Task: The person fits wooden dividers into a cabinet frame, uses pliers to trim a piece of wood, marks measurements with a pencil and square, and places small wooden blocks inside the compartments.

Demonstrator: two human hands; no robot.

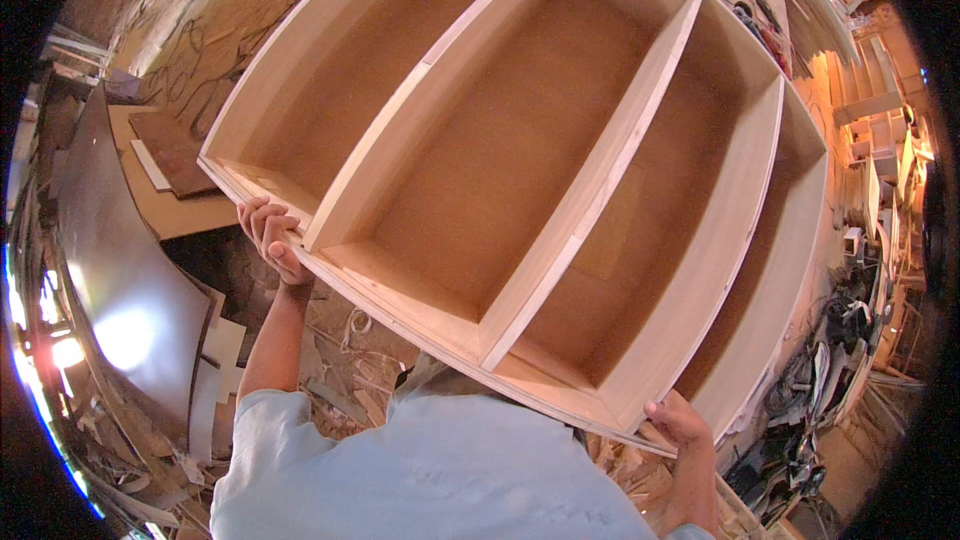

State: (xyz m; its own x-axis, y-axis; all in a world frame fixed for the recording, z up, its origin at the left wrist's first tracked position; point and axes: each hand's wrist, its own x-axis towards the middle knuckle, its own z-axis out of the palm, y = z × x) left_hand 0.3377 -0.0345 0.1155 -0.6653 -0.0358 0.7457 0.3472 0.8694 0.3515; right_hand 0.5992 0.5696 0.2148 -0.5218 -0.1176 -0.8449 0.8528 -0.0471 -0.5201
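Closest to the camera, a pale blue shirt [430, 470] fills the lower middle of the view and covers the lowest stretch of the wooden cabinet carcass [520, 170], so the underside of its near edge cannot be seen. The left hand [270, 238] reaches up from the shirt on a bare forearm and clamps the near-left corner of the carcass, fingers curled over the front edge and the thumb hidden behind the board. The right hand [678, 422] grips the near-right corner, fingers wrapped under the edge so that only the knuckles and back of the hand show; the wrist runs off the lower edge of the frame. The carcass is held tilted, its open face toward the camera, and takes up most of the view: light plywood sides, a brown back panel [500, 140] and upright dividers [590, 190] that split it into long compartments. Its far end is cut off by the top of the frame. Left of the carcass, a dark glossy sheet [120, 280] leans with a bright glare on it, and flat board offcuts [175, 165] lie on the littered floor beyond. Right of the carcass, stacked timber pieces [880, 140] and a tangle of dark scrap [810, 410] are too warped by the lens to make out.
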